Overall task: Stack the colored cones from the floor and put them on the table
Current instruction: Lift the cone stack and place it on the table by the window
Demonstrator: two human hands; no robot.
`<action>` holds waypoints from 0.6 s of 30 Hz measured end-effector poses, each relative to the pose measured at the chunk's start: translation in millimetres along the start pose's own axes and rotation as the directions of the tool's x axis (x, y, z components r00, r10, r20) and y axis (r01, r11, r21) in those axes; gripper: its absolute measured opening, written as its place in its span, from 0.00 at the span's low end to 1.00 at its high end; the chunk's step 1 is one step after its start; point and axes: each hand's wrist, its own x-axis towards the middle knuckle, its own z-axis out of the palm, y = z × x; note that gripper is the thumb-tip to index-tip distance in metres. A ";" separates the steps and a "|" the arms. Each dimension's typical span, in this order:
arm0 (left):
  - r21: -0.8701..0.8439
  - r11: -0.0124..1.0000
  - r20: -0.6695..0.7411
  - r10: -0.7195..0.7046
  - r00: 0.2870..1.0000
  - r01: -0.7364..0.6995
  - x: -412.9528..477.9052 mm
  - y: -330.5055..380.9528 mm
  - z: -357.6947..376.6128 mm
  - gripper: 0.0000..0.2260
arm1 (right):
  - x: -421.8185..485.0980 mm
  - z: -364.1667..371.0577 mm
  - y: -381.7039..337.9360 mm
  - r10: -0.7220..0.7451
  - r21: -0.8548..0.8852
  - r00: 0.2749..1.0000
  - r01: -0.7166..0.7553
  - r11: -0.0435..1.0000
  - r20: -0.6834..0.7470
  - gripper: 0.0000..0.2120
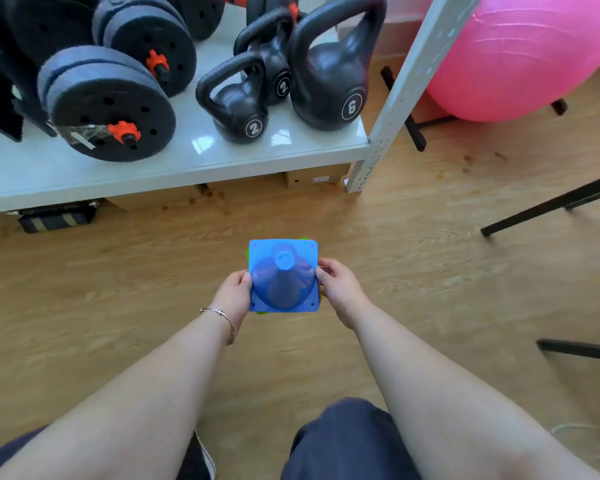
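While we look straight down, our left hand [234, 294] and right hand [338, 289] pinch opposite edges of the blue cone [283, 277], held above the wooden floor [413, 258]. Its smooth, slightly translucent plastic rises from a square base to a round tip. Green edges peeking beneath suggest, perhaps, more cones nested under it. Matte black kettlebells [329, 74] sit on the glossy shelf [187, 157]

Home gym corner, kettlebells [329, 74] and dumbbells [108, 105] on a shelf [174, 161] (low, white), pink exercise ball [520, 53], wood floor [430, 258]
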 end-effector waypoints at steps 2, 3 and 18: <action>-0.019 1.000 0.015 0.013 1.000 -0.012 -42.4 19.7 -5.8 0.15 | -38.5 -5.0 -20.2 -0.008 0.007 1.000 0.007 1.000 0.028 0.17; -0.039 0.999 0.020 0.013 1.000 -0.012 -62.4 30.0 -7.5 0.17 | -56.4 -9.0 -30.1 -0.005 0.015 0.999 0.005 1.000 0.038 0.18; -0.204 0.977 -0.027 0.053 0.998 -0.058 -327.2 203.2 -15.3 0.19 | -310.4 -86.5 -199.8 -0.132 0.066 0.988 0.127 0.990 0.079 0.22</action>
